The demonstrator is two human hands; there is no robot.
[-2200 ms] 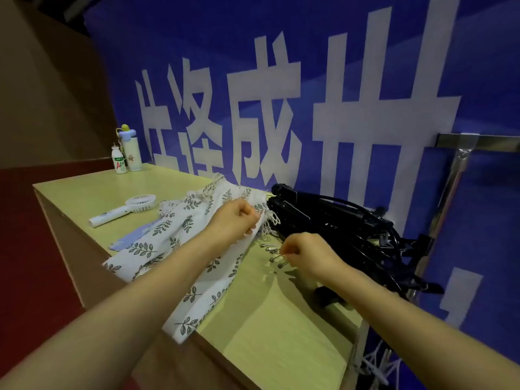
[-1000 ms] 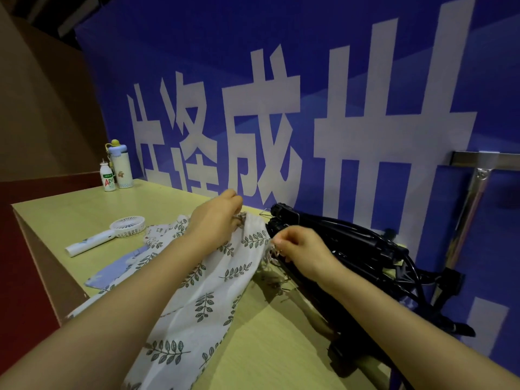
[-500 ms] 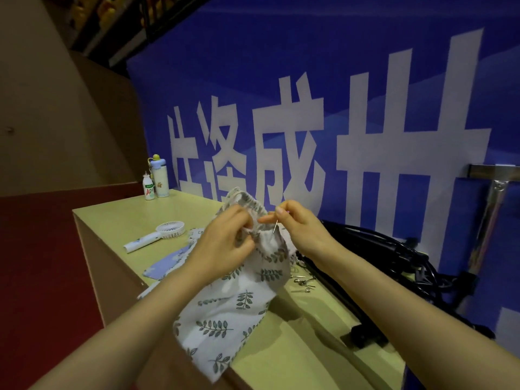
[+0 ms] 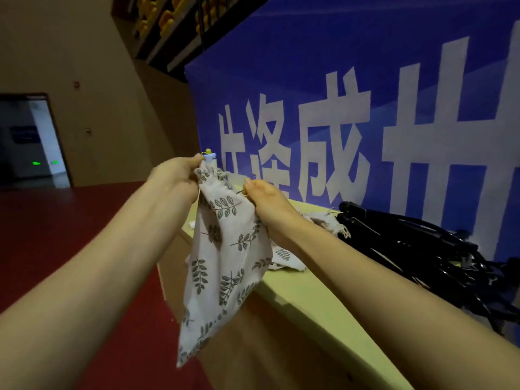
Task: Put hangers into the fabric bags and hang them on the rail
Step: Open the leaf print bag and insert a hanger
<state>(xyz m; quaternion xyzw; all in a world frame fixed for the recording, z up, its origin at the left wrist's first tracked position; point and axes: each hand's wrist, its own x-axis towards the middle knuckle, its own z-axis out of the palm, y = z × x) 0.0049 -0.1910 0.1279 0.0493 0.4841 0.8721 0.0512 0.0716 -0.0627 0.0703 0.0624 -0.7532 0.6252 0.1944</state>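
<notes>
The fabric bag (image 4: 228,249) is held up in the air in front of the person, over the near edge of the tabletop (image 4: 309,299). It hangs down limp and flat, with its mouth gathered at the top. It is of pale cloth printed with dark leafy twigs, and the top edge looks frayed.

The left hand (image 4: 176,175) grips the left side of the mouth, its fingers (image 4: 197,159) curled round the cloth. The right hand (image 4: 270,204) pinches the other side of the mouth. A thin dark thing (image 4: 240,191) sticks out beside its fingertips, but it is too small to tell what it is.

I judge that the task is at an early step for this bag: no hanger shows in it. The black hangers (image 4: 416,249) lie in one heap on the tabletop to the right, near the blue banner (image 4: 422,80). More of the leafy cloth (image 4: 323,219) lies between the hands and the heap. No rail is in view, so the opening, the filling and the hanging are all left to do.
</notes>
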